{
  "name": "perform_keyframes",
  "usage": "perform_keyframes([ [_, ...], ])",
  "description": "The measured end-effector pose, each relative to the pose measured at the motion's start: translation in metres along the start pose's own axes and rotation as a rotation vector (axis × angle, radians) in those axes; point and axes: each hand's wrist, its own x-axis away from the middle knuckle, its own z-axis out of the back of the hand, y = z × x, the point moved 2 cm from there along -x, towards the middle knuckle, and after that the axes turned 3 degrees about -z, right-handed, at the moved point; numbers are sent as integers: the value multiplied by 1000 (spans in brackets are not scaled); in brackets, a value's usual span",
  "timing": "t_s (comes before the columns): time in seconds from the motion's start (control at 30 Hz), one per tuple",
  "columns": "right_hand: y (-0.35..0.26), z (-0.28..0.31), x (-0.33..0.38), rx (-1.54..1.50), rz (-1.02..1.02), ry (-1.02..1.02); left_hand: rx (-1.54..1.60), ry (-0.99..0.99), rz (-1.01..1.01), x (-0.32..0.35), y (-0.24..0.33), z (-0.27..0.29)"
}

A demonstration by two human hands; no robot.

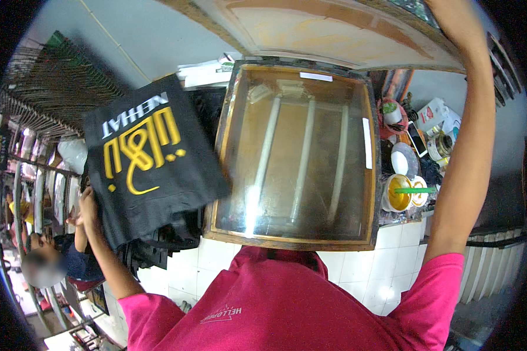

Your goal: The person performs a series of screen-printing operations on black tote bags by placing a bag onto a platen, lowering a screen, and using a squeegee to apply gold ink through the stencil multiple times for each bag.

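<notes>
My left hand (88, 206) grips the near left edge of a black fabric bag (202, 167), printed in yellow and white. The bag is held out flat and slightly blurred, its right edge by a glass-topped printing table (214, 213). Light tubes show beneath the glass, and white strips lie at its top and right edges. A screen printing frame (328, 44) is tilted up over the table's far side. At its upper right corner is my right hand (445, 14), cut off by the picture's edge, so its fingers are hidden.
Right of the table stand a tub of yellow ink (397, 196) with a green stick (416, 190), a phone (416, 139) and several containers. A wire drying rack (52, 93) stands at the left. Another person (79, 263) is at the lower left, beyond my left arm.
</notes>
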Motion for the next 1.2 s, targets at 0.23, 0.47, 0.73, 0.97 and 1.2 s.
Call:
perform_keyframes([
  [0.23, 8, -3, -7, 63, 14, 62, -645, 346, -318, 31, 128, -29],
  [0.47, 33, 0, -28, 23, 4, 65, -628, -289, -593, 73, 242, -224],
  [0.73, 44, -1, -41, -8, 40, 53, -185, -499, -315, 60, 215, -201],
  [0.97, 27, 21, -43, 164, -107, 3, 100, -1187, -614, 164, 341, -294],
  [1.2, 52, 20, -60, 180, 4, 17, -110, -818, -1574, 269, 397, -440],
])
